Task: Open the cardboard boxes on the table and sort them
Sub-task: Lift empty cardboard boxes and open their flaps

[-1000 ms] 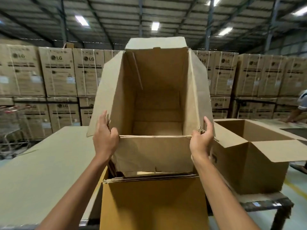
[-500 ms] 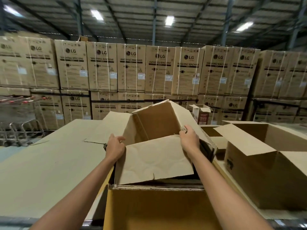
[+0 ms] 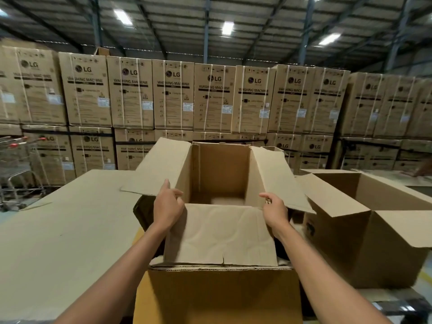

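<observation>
The open box stands upright in the middle, its mouth facing up and all four flaps spread outward. The left hand grips its near-left corner, thumb up against the left flap. The right hand grips the near-right corner under the right flap. The near flap hangs down toward the person, over the top edge of a lower box. A second box, also open, sits just beside on the right. The desk runs off to the left under brown sheeting. Behind, strapped washing machine cartons are stacked in a wall, with trolleys at far left.
</observation>
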A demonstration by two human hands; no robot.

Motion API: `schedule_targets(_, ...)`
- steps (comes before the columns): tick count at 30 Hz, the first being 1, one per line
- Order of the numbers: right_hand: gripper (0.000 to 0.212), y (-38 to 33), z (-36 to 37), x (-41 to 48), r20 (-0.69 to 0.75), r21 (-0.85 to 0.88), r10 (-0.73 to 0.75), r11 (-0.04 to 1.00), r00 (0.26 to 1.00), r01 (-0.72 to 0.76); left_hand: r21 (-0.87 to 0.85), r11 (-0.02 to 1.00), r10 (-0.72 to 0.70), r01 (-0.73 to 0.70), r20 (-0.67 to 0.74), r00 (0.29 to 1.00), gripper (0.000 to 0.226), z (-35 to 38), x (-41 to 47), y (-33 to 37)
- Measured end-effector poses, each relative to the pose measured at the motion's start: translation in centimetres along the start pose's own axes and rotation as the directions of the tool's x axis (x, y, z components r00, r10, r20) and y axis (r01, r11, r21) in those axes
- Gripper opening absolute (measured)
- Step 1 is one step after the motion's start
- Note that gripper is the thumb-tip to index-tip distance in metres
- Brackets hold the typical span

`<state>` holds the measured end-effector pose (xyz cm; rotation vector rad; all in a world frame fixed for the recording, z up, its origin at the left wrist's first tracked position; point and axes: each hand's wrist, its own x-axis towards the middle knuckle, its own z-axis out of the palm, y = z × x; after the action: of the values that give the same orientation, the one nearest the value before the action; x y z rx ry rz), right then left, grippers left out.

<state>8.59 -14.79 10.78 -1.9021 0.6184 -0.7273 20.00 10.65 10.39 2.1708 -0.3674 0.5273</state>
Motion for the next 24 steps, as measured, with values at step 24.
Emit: schedule_targets(24, 0.032, -1.0, -0.2, -1.0, 0.125, -0.571, 0.066, 0.821, 0.99, 0.017, 0.469, 0.883, -0.232, 0.021, 0.398, 0.888, 0.031, -2.7, 0.7, -0.3)
